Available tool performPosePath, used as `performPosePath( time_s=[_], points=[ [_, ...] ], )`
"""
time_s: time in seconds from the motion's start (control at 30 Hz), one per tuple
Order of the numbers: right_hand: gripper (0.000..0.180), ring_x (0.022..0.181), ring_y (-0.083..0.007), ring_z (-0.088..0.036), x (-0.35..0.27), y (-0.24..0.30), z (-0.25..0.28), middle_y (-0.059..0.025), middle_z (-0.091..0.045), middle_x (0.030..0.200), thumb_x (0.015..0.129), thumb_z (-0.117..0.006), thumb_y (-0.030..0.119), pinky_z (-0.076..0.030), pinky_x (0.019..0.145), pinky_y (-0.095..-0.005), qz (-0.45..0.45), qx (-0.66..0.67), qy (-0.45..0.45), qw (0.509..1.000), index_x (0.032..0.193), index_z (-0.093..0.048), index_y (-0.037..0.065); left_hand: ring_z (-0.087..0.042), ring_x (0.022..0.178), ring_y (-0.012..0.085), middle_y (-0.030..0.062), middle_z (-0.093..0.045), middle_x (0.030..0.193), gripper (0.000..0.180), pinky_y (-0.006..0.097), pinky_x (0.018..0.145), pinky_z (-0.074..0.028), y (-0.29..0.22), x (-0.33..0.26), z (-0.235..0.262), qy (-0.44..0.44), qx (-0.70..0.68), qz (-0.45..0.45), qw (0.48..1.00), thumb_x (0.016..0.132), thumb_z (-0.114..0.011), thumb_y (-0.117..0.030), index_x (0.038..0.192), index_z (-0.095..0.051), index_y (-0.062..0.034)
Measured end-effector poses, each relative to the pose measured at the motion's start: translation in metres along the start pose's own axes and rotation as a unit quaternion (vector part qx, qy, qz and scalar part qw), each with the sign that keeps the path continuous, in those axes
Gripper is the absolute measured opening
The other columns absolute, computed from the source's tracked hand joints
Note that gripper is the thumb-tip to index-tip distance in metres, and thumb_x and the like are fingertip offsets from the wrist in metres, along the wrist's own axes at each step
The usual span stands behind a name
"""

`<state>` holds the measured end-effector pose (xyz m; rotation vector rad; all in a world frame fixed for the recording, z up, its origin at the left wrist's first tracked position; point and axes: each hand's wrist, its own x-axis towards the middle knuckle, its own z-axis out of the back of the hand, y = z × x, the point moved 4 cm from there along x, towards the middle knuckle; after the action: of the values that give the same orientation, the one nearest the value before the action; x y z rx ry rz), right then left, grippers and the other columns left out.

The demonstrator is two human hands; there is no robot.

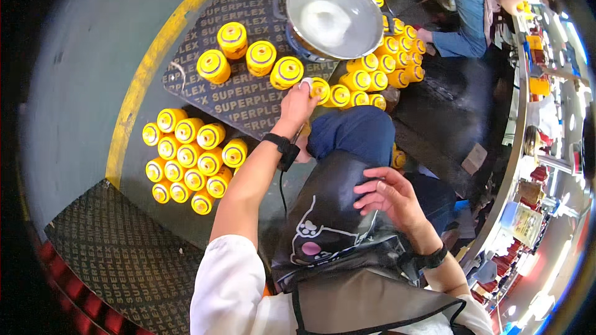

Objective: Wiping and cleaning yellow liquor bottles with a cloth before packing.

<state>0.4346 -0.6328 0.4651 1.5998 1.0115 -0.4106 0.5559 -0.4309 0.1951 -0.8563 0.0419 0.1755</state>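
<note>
My left hand (297,107) reaches forward with its fingers closed on a small white piece (307,81), perhaps cloth; its material is hard to make out. The fingertips are at the top of a yellow can (319,89), which stands at the end of a row by my knee. Just to the left stands another yellow can (287,72), with several more beyond it on a dark printed board (233,102). Over the black apron on my lap, my right hand (391,197) hovers with fingers spread and nothing in it.
A round metal bowl (292,0) holding a white wad stands ahead. Yellow cans crowd together (379,80) right of it; another group (194,155) stands at left. A yellow floor line (133,105) curves past. Another person's leg (465,15) shows at upper right, near cluttered shelving (521,211).
</note>
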Motion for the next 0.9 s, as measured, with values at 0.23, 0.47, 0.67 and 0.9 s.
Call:
performPosePath(
  time_s=[0.23, 0.47, 0.67, 0.9],
  points=[
    [0.035, 0.101, -0.0283, -0.069, -0.019, 0.016, 0.065, -0.0199, -0.065, 0.118, 0.102, -0.054, 0.019, -0.057, 0.085, -0.0399, 0.043, 0.06, -0.041, 0.996, 0.132, -0.049, 0.002, -0.064, 0.093, 0.0441, 0.0267, -0.063, 0.106, 0.036, 0.051, 0.077, -0.051, -0.003, 0.026, -0.049, 0.065, 0.067, -0.021, 0.995, 0.092, -0.057, -0.036, 0.106, -0.056, -0.0031],
    [0.034, 0.103, -0.0303, -0.068, -0.035, 0.022, 0.097, -0.0208, -0.064, 0.119, 0.102, -0.052, 0.019, -0.056, 0.088, -0.0408, 0.093, 0.089, -0.043, 0.991, 0.131, -0.049, 0.0, -0.065, 0.08, 0.0421, 0.0224, -0.065, 0.084, 0.026, 0.049, 0.068, -0.05, -0.044, -0.012, 0.024, -0.052, 0.045, -0.06, 0.996, 0.089, -0.066, -0.026, 0.095, -0.056, -0.0016],
    [0.036, 0.108, -0.0323, -0.065, -0.038, 0.027, 0.085, -0.0189, -0.062, 0.122, 0.102, -0.051, 0.016, -0.054, 0.095, -0.042, 0.128, 0.1, 0.01, 0.987, 0.135, -0.047, 0.0, -0.062, 0.059, 0.0169, 0.0069, -0.062, 0.073, 0.019, 0.033, 0.054, -0.048, -0.145, -0.084, 0.177, -0.131, -0.131, -0.057, 0.981, 0.089, -0.07, -0.013, 0.096, -0.057, -0.0014],
    [0.065, 0.121, -0.0334, -0.057, -0.029, 0.026, 0.051, -0.0165, -0.043, 0.145, 0.098, -0.058, 0.037, -0.051, 0.096, -0.0512, 0.13, 0.152, 0.141, 0.97, 0.15, -0.03, 0.009, -0.048, 0.048, 0.005, -0.0006, -0.056, 0.072, 0.011, 0.022, 0.044, -0.043, -0.222, -0.163, 0.259, -0.107, -0.34, -0.031, 0.934, 0.093, -0.062, -0.008, 0.102, -0.056, -0.0063]
  ],
)
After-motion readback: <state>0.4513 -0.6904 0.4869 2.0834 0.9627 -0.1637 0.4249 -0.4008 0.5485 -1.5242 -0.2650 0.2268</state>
